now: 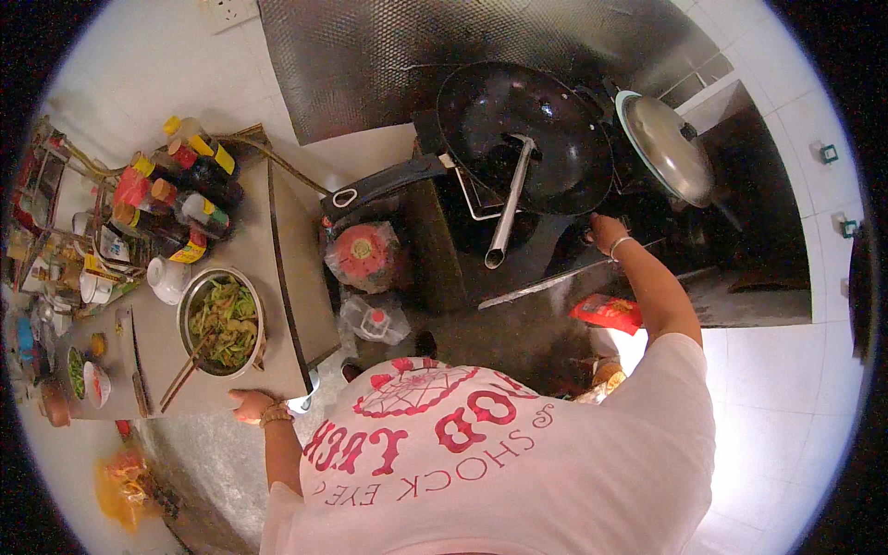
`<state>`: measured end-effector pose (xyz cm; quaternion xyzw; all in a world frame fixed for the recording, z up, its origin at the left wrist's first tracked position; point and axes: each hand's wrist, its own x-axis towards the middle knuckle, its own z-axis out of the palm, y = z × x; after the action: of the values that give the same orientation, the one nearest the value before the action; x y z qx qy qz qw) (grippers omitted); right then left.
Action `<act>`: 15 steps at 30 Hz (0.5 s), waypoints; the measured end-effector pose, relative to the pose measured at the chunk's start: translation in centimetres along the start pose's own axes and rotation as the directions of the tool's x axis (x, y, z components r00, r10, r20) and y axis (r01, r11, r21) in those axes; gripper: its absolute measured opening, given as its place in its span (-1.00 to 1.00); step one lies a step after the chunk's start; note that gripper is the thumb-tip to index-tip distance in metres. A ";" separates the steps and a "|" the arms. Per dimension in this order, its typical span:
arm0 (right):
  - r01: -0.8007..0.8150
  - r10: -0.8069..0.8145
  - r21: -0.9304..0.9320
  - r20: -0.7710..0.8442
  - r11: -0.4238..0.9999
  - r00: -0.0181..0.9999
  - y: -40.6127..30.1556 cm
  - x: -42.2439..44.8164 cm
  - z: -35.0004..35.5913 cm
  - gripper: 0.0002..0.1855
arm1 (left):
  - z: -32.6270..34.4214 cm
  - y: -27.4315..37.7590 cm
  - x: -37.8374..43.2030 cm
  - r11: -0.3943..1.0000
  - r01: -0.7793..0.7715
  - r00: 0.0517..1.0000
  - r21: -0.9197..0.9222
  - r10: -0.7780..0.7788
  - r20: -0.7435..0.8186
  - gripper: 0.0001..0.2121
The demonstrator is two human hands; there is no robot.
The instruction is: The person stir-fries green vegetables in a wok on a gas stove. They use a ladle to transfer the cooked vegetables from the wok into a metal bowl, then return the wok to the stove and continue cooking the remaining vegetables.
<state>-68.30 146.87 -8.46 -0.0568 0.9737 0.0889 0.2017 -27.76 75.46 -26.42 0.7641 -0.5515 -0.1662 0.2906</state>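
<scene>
My left hand (253, 406) rests at the near edge of the table (208, 397), with nothing seen in it. Just beyond it stands a steel bowl (261, 316) of sliced green vegetable and pale pieces, with wooden chopsticks (186, 374) leaning over its rim. My right hand (607, 232) reaches the front of the black gas stove (555, 239), below the wok's rim; its fingertips are in shadow, so whether they grip a knob cannot be told. A black wok (569, 152) sits on the stove, its handle to the left. A metal-handled spatula (513, 201) lies in it.
A domed lid (666, 146) stands right of the wok. Sauce bottles (201, 166) crowd the table's back, beside a white bowl (168, 279). A knife (139, 388) lies farther left. Below are a wrapped gas cylinder (361, 257) and a red packet (605, 313).
</scene>
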 end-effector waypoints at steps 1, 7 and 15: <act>0.005 -0.005 0.006 0.006 1.000 1.000 -0.1 0.2 0.1 -0.58 | 0.7 -1.3 0.9 0.997 -0.067 0.998 0.038 0.068 -0.019 -0.33; -0.088 0.091 -0.027 0.105 0.996 0.990 -0.4 -1.2 -1.1 -0.46 | -4.7 6.1 -4.9 0.953 0.241 0.962 -0.182 -0.210 0.174 -0.35; 0.009 -0.008 -0.091 0.013 0.996 1.000 -1.3 0.0 -0.9 -0.51 | 0.1 -2.8 1.3 0.976 -0.207 0.977 -0.072 0.210 0.044 -0.40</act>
<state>-68.48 145.37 -7.86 -0.0696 0.9671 0.1325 0.2055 -25.30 74.88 -28.12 0.6872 -0.6301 -0.1730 0.3176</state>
